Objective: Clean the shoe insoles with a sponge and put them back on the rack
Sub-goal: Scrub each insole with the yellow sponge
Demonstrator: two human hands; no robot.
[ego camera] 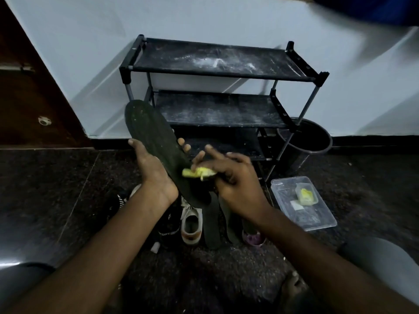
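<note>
Gripping a dark insole in front of the shoe rack with the left hand, thumb and fingertips curled round its edges. Pinching a yellow sponge in the right hand, pressed to the insole's lower half.

You face a pale wall above black skirting and dark speckled floor; brown door at left; dim light.

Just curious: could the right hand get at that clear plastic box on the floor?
Probably yes: nothing lies between the right hand and the clear plastic box, though that hand grips a yellow sponge.
</note>
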